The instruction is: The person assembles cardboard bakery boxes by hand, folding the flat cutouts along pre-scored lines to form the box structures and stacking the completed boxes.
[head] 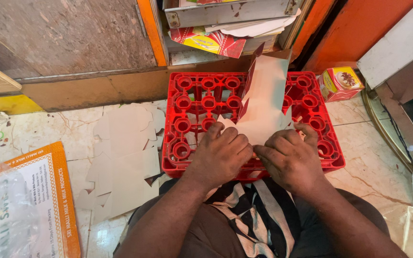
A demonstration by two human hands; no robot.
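Observation:
A flat cardboard box blank (264, 100), white inside with a dark red printed edge, stands partly folded on an upturned red plastic crate (192, 102). My left hand (221, 155) presses down on the blank's near edge with its fingers curled. Beside it, my right hand (290, 157) pinches the same near edge, thumb and fingers closed on the card. The two hands almost touch at the middle of the crate's front. The blank's lower flaps are hidden under both hands.
A pile of flat white box blanks (125, 157) lies on the marble floor to the left. An orange printed carton sheet (48, 191) and a clear plastic bag (3, 215) lie further left. One folded red-and-yellow box (341, 83) sits right of the crate. Shelves with more cartons (206, 40) stand behind.

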